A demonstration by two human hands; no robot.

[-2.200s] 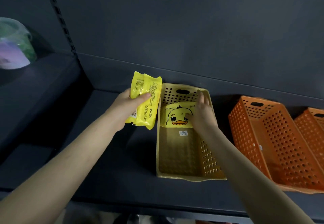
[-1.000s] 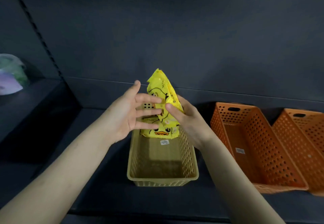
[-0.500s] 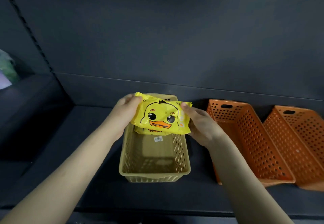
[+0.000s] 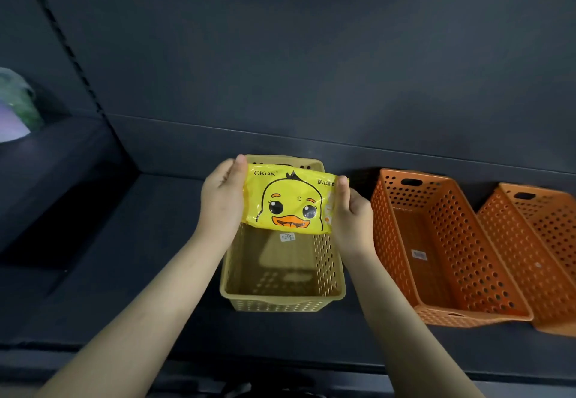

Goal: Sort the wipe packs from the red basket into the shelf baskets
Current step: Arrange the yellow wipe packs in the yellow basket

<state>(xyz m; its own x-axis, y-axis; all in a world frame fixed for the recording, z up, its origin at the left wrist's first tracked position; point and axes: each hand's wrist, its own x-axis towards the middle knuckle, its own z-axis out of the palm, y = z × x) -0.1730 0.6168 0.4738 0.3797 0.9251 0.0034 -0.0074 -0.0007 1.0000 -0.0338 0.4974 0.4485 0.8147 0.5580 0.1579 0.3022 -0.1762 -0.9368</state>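
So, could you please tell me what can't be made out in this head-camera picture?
- Far end of the yellow basket: head view, hidden behind the duck wipe pack.
- Rightmost orange basket: head view, cut off by the right edge.
- Green and purple thing: head view, blurred, cut by the left edge.
- Sticker in the yellow basket: head view, too small to read.

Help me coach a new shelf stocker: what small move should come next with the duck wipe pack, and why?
Probably lower the wipe pack straight down into the yellow basket and let go. The left hand and right hand hold its two ends, keeping it roughly flat just above the basket's far end, and the basket beneath shows open room.
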